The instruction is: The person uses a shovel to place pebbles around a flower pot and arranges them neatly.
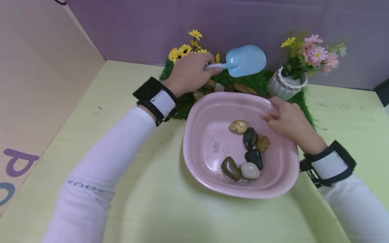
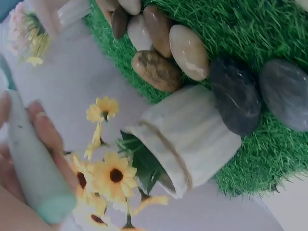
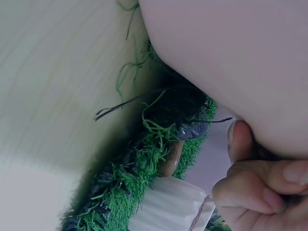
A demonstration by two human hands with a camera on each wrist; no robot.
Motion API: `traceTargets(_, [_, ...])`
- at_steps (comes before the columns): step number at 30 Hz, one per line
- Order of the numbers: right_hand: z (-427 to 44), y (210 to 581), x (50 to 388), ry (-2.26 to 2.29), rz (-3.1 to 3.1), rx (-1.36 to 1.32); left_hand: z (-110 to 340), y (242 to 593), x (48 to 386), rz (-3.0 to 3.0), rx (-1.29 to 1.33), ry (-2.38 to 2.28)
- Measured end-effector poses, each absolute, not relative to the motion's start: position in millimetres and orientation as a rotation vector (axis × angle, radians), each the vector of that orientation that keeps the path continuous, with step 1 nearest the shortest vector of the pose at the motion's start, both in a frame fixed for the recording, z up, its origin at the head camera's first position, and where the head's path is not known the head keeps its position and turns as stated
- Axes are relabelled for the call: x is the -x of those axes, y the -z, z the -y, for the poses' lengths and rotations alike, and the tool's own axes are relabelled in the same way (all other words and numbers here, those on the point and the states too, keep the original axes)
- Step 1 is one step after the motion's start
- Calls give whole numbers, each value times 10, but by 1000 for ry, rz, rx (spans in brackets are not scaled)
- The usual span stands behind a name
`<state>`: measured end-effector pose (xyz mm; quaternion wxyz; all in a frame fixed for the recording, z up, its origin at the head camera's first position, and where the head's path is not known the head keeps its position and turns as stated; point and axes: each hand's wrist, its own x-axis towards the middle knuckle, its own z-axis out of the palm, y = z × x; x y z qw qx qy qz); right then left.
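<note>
My left hand [image 1: 190, 72] grips a light blue toy shovel [image 1: 247, 60] by its whitish handle, the blade pointing right above the grass mat. In the left wrist view the teal end of the handle [image 2: 55, 204] sticks out of the fist. My right hand [image 1: 288, 121] holds the far right rim of a pink plastic basin [image 1: 194, 145], thumb inside; in the right wrist view its fingers [image 3: 250, 187] curl under the rim. Several smooth stones lie in the basin, among them a brown one [image 1: 231, 168] and a white one [image 1: 250, 170]. The basin appears tilted over the mat's near edge.
Behind the basin, a green artificial grass mat [image 1: 183, 109] bears more stones [image 2: 189, 52]. A white pot [image 1: 281, 84] of pink flowers stands at its right; a pot [image 2: 187, 134] of yellow flowers is at the left. A purple wall [image 1: 136, 30] closes off the back of the pale wooden table [image 1: 146, 202].
</note>
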<state>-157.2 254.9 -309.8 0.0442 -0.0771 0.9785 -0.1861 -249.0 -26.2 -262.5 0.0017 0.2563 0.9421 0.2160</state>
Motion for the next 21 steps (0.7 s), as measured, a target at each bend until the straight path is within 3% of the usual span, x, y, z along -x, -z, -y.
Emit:
traceTargets(7, [-2555,3134,1562,574,-3021,277,423,2464,2482,-2824,-1058,-767])
traceTargets(14, [-2556,3122,1558,576,-3021,249,360,2229,2292,-2799,-1276,-118])
traceTargets(21, [-2560,3107,1569,583,-2995,230,182,2277,2160,-2798,-1258,336])
